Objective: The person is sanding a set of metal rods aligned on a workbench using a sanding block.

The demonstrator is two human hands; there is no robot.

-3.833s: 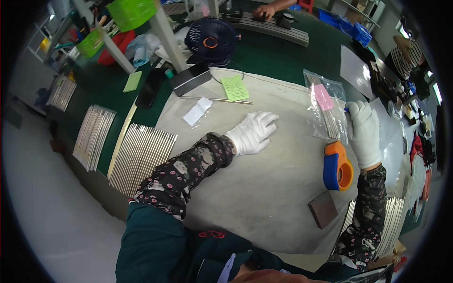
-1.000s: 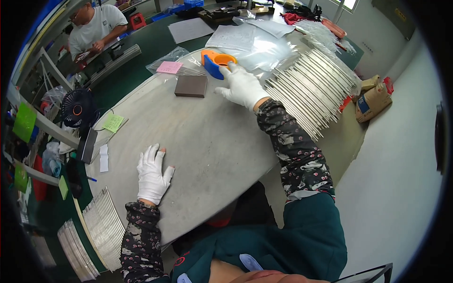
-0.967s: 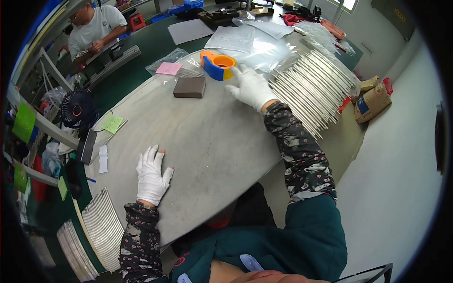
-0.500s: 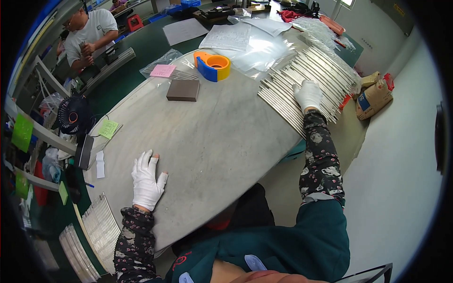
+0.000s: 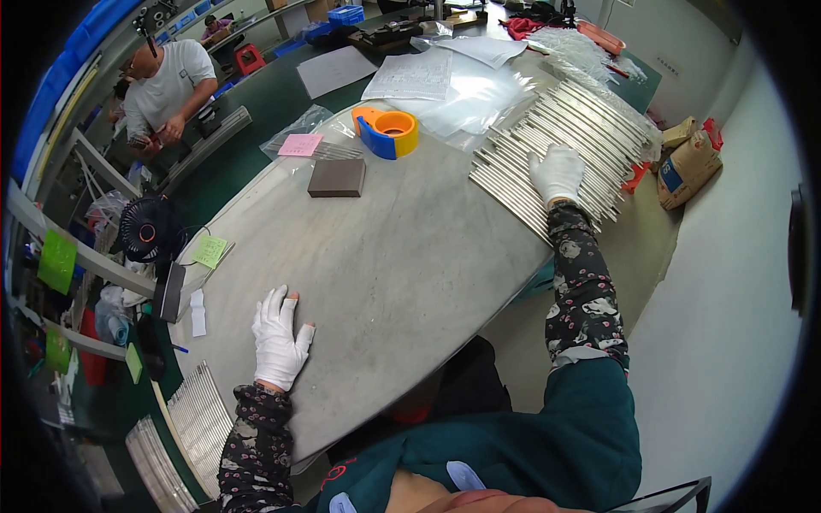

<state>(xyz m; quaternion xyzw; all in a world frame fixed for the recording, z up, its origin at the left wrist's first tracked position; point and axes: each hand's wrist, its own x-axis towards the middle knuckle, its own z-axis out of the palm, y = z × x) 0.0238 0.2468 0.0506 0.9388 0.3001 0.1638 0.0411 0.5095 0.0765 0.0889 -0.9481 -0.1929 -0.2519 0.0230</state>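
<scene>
My left hand [image 5: 279, 335], in a white glove, lies flat with fingers apart on the grey work mat [image 5: 402, 256], holding nothing. My right hand [image 5: 558, 171], also gloved, rests palm down on a row of thin silver metal rods [image 5: 564, 141] laid side by side at the mat's right edge; whether its fingers grip a rod I cannot tell. An orange and blue tape dispenser [image 5: 386, 132] stands beyond the mat's far side, next to a dark brown block [image 5: 337, 177] and a clear bag with a pink slip [image 5: 301, 145].
More silver rods [image 5: 184, 427] lie at the lower left. A small black fan [image 5: 147, 231], green sticky notes [image 5: 209, 250] and a phone sit at the left. Clear plastic bags and paper sheets [image 5: 445, 81] lie further back. Another person [image 5: 167, 85] works at the far bench. A brown sack [image 5: 688, 162] stands on the floor.
My right hand left the tape dispenser and moved right onto the silver rods. My left hand has stayed flat on the mat. The view has turned slightly.
</scene>
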